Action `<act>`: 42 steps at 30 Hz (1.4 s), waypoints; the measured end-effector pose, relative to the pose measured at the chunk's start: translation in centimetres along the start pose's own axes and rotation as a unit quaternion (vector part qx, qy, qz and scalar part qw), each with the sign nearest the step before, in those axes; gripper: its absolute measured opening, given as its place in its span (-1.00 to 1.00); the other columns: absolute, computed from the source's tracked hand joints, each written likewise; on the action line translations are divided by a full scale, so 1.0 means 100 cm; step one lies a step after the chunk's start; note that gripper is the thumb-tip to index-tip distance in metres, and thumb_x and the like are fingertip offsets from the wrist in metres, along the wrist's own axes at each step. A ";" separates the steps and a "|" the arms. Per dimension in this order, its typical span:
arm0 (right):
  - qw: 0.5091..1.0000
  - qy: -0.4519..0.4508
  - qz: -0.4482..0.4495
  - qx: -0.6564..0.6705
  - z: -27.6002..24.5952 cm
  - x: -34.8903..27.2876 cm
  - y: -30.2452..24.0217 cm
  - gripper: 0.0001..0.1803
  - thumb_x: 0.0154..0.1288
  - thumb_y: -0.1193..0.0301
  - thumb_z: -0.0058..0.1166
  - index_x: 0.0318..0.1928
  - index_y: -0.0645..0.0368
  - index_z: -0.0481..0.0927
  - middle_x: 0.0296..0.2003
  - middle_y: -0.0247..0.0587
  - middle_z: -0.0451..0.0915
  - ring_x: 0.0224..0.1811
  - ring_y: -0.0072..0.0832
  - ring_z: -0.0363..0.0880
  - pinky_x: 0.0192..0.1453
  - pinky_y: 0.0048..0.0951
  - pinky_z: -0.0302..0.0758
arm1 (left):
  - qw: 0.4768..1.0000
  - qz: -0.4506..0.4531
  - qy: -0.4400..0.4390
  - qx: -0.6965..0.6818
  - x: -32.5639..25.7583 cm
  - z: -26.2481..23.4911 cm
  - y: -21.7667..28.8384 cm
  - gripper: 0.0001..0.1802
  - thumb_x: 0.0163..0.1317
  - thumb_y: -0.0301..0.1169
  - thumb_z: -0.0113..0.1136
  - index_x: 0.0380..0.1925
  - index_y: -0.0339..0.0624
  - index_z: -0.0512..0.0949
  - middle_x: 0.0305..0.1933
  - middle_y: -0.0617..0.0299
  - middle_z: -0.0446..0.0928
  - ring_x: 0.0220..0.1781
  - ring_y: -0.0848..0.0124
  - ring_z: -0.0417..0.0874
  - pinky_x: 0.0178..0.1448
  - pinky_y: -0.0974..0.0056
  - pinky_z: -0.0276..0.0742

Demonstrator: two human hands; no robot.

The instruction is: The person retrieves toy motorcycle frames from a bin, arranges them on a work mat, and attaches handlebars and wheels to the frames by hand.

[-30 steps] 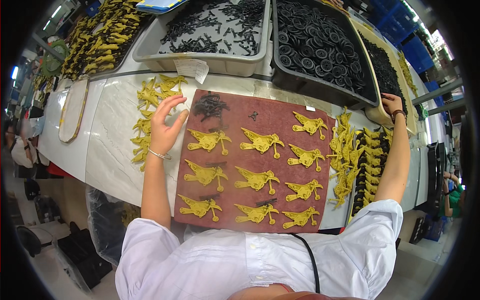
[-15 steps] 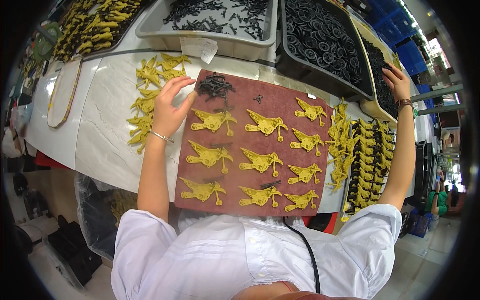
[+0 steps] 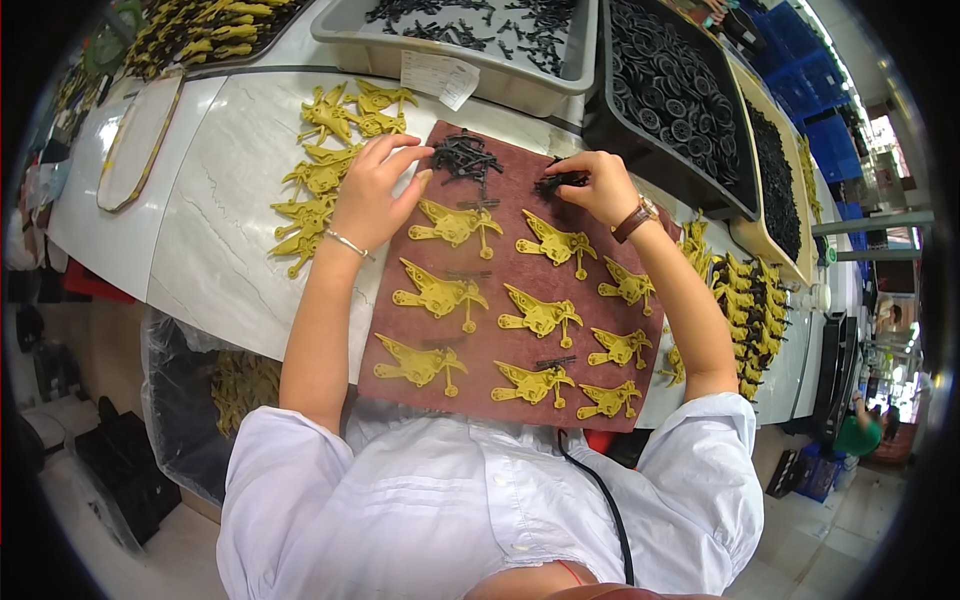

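Several yellow plastic pieces [image 3: 540, 313], shaped like small toy motorbike bodies, lie in rows on a dark red cloth mat [image 3: 480, 382]. At the mat's far left corner sits a pile of thin black plastic parts [image 3: 465, 158]. My left hand [image 3: 375, 195] is beside that pile, its fingers and thumb apart and nothing between them. Over the mat's far right part, my right hand [image 3: 600, 190] is closed on a clump of small black plastic parts [image 3: 560, 180]. Thin black pieces [image 3: 556, 362] also lie near some yellow bodies.
Beyond the mat stand a grey bin [image 3: 480, 75] of black parts, a black bin [image 3: 675, 105] of toy wheels and a cream tray [image 3: 775, 165] of small black parts. More yellow bodies [image 3: 320, 170] lie left of the mat; yellow-and-black assemblies [image 3: 748, 315] stand at right.
My right hand has come from the cream tray at the far right to the mat, with black parts in it. The left hand stays by the pile. The whole view has shifted slightly.
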State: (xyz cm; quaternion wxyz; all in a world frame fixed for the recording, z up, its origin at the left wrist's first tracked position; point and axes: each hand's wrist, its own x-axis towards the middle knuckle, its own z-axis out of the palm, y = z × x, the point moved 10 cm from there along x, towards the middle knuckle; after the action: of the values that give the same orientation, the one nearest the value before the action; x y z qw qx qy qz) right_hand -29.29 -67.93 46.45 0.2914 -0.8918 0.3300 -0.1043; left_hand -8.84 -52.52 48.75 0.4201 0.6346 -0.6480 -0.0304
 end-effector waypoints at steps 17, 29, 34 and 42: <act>0.997 -0.021 0.020 0.068 -0.006 -0.005 0.012 -0.62 0.12 0.48 0.25 0.00 0.15 0.61 -0.21 -0.13 0.67 -0.18 -0.40 0.65 -0.06 -0.40 0.57 | 0.999 0.031 -0.018 0.036 -0.003 0.005 0.003 -0.74 0.12 -0.42 0.24 -0.15 -0.15 0.61 -0.04 0.14 0.56 0.05 0.14 0.54 0.16 0.13 0.43; 0.992 0.028 -0.014 0.126 -0.013 -0.024 0.012 -0.59 0.09 0.47 0.29 0.01 0.09 0.63 -0.23 -0.23 0.62 -0.20 -0.43 0.62 -0.06 -0.50 0.59 | 0.998 0.031 -0.022 0.041 -0.002 0.008 0.001 -0.75 0.13 -0.41 0.25 -0.15 -0.15 0.61 -0.04 0.14 0.56 0.04 0.15 0.55 0.14 0.14 0.43; 0.999 -0.003 -0.028 0.044 -0.008 -0.033 -0.001 -0.36 -0.11 0.45 0.42 0.10 0.05 0.55 -0.08 -0.19 0.57 -0.13 -0.39 0.59 -0.08 -0.45 0.61 | 0.998 0.030 -0.027 0.042 -0.004 0.008 0.003 -0.75 0.13 -0.42 0.25 -0.15 -0.15 0.61 -0.04 0.14 0.56 0.04 0.15 0.55 0.15 0.14 0.43; 0.997 0.041 -0.067 -0.004 -0.004 -0.030 -0.003 -0.53 0.02 0.43 0.35 0.01 0.17 0.59 -0.17 -0.18 0.57 -0.20 -0.40 0.60 -0.14 -0.45 0.61 | 0.998 0.029 -0.029 0.041 -0.003 0.008 0.002 -0.74 0.13 -0.42 0.25 -0.14 -0.15 0.61 -0.04 0.13 0.56 0.04 0.14 0.55 0.14 0.14 0.43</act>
State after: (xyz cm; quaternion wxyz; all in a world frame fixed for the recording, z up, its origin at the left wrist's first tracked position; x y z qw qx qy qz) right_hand -31.55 -65.98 47.02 0.2660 -0.9082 0.2816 -0.1586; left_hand -9.53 -52.61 48.20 0.3753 0.6308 -0.6791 -0.0101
